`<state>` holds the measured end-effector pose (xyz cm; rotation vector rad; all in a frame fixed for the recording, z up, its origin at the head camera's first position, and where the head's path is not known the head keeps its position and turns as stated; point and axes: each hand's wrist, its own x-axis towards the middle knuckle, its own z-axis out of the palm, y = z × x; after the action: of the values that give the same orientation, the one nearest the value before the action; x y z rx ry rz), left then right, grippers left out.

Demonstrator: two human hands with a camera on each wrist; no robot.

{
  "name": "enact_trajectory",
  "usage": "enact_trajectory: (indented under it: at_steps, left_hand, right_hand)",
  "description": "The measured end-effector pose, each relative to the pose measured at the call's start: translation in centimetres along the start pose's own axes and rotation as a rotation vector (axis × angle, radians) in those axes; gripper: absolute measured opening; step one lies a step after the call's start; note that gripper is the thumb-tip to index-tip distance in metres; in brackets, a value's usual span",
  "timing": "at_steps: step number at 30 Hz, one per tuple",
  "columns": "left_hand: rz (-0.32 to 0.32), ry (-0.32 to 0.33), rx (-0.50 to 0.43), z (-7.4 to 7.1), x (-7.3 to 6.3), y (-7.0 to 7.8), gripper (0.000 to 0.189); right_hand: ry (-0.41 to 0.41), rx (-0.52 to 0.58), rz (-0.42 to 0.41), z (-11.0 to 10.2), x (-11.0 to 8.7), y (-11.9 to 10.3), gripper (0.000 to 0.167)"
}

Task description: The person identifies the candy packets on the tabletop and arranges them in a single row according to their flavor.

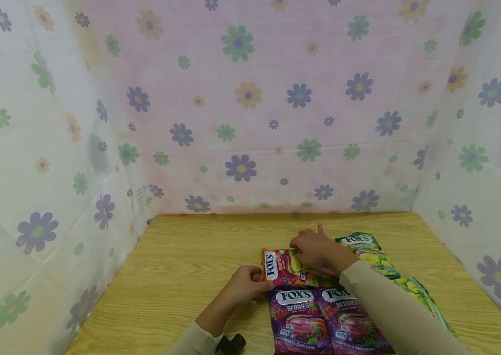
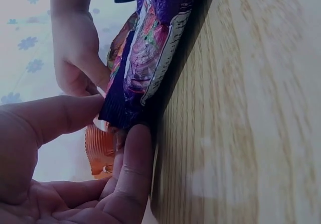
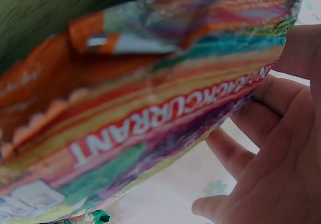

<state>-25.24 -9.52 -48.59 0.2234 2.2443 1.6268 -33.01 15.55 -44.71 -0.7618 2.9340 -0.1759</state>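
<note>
Near the middle of the table, an orange-red bag of Fox's fruits candy (image 1: 282, 276) lies on its side, its lettering turned sideways. My left hand (image 1: 243, 285) pinches its near left corner, thumb on top; in the left wrist view the thumb and fingers are right at the end of a purple bag (image 2: 150, 58). My right hand (image 1: 314, 248) grips a second orange fruits candy bag (image 3: 145, 118), marked "blackcurrant", which is tilted and overlaps the first bag's right side. Part of that second bag is hidden under the hand and forearm in the head view.
Two purple Fox's berries bags (image 1: 297, 320) lie side by side at the near edge. Green Fox's bags (image 1: 372, 256) lie to the right, one partly behind the right sleeve (image 1: 392, 301). Flower-printed cloth (image 1: 250, 123) walls the wooden table (image 1: 188, 271) at the back and sides.
</note>
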Motion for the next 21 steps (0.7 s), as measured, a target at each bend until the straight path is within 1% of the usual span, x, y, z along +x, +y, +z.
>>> enact_trajectory:
  at_steps: [4, 8, 11, 15, 19, 21]
  left_hand:
    - [0.0, -0.001, -0.025, 0.16, 0.34, -0.03, 0.058]
    - [0.015, 0.001, -0.02, 0.03, 0.67, 0.04, 0.05]
    - [0.028, 0.014, -0.012, -0.11, 0.71, 0.24, 0.048]
    - [0.047, 0.028, -0.007, -0.26, 0.66, 0.45, 0.048]
    - [0.078, 0.056, 0.021, -0.6, 0.76, 0.59, 0.046]
    - [0.078, 0.073, 0.037, -0.82, 0.81, 0.66, 0.045]
  right_hand:
    - [0.03, -0.031, 0.002, 0.05, 0.18, 0.07, 0.032]
    - [0.056, -0.029, 0.01, 0.15, 0.34, 0.22, 0.028]
    - [0.065, -0.013, 0.011, 0.24, 0.48, 0.35, 0.023]
    - [0.069, 0.006, 0.018, 0.2, 0.66, 0.51, 0.02]
    - [0.083, 0.012, 0.023, -0.14, 0.75, 0.47, 0.017]
    - [0.088, 0.008, 0.024, -0.37, 0.8, 0.39, 0.015]
